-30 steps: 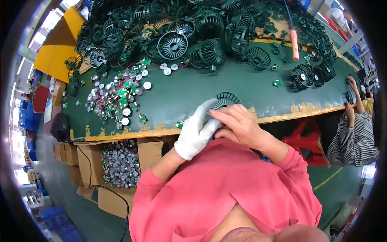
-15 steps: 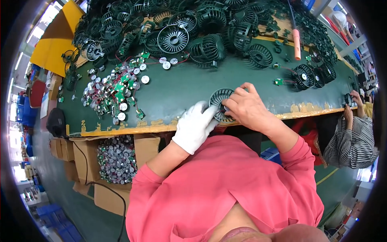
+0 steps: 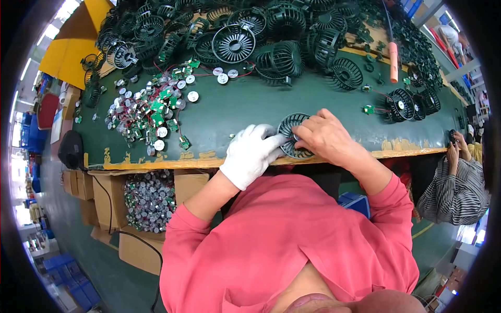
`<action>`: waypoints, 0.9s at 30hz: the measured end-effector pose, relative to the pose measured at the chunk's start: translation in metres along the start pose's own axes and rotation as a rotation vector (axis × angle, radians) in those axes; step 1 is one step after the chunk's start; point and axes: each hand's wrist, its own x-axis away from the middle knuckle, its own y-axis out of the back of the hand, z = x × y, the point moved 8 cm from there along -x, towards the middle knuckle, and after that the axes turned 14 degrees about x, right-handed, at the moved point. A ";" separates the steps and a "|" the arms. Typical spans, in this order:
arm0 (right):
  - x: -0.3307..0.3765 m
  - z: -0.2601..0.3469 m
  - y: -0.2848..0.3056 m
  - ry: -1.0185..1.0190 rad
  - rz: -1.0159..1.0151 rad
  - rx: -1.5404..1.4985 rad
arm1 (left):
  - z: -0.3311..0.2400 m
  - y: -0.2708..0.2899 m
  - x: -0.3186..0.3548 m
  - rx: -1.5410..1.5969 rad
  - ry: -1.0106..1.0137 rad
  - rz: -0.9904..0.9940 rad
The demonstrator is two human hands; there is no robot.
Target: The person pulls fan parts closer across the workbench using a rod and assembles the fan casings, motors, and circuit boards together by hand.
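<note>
A round dark green fan cage (image 3: 295, 122) with radial slats is held at the table's front edge. My left hand (image 3: 252, 154), in a white glove, grips its left rim between thumb and fingers. My bare right hand (image 3: 327, 136) is closed over the cage's right side, with fingertips pressed in near its centre. Whatever small part may be under those fingertips is hidden. To the left lies a heap of small silver motors (image 3: 156, 112) with green circuit boards and red wires. Several fan cages with motors in them (image 3: 401, 105) stand at the right.
Many dark green cages (image 3: 282, 58) are piled along the table's far side. An orange-handled tool (image 3: 393, 62) hangs over the right part. Below the table at left, a cardboard box (image 3: 110, 201) holds more motors. A co-worker in a striped sleeve (image 3: 453, 188) handles a part at far right.
The view has shifted slightly, so the table's contents sit a little differently in the picture. Both hands still hold the cage; my right fingers have bunched closer to its centre.
</note>
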 end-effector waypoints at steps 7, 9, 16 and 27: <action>-0.006 0.000 -0.004 -0.023 0.019 0.012 | 0.004 0.002 0.000 0.006 0.009 -0.009; -0.012 0.000 -0.004 0.002 0.028 0.009 | 0.004 0.003 0.000 -0.015 -0.003 -0.016; -0.010 0.003 0.002 0.012 -0.029 0.042 | 0.006 -0.001 0.004 -0.063 -0.033 -0.040; 0.033 -0.050 0.021 -0.348 -0.353 -0.148 | 0.043 0.082 -0.034 -0.012 0.098 -0.303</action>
